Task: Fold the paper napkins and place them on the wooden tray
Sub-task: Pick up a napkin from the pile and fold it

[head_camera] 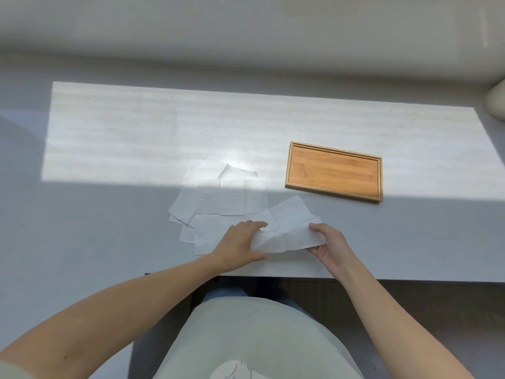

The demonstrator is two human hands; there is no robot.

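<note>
White tabletop [136, 127] under a hard band of sunlight, pale wall behind; only one view, the head camera.

Left hand [237, 247] and right hand [332, 248] both hold one paper napkin [289, 236], lifted slightly at the near edge. Left fingers [252, 225] curl over its left end, right fingers [318, 228] pinch its right end. It is creased and crumpled in the middle (not a clean fold yet, by my read).

Risks:
- Thin paper pulled between two grips: could tear, or crease off-line.
- Left wrist sits on the loose napkin pile [216, 198]; dragging it could shift or lift neighbouring sheets.
- Pile sheets overlap, so picking one may bring two.
- Napkin is close to the tabletop's near edge; a slip could drop it off.

Counts:
- Wooden tray [333, 170]: 1, well right of the pile, nothing on it.
- Napkin in hand: 1.
- Pile: several overlapping sheets, exact count not readable (white on white, edges blur).
- Hands: 2.
- Pale rounded object [496, 101] at the right edge: 1, unidentifiable.
</note>
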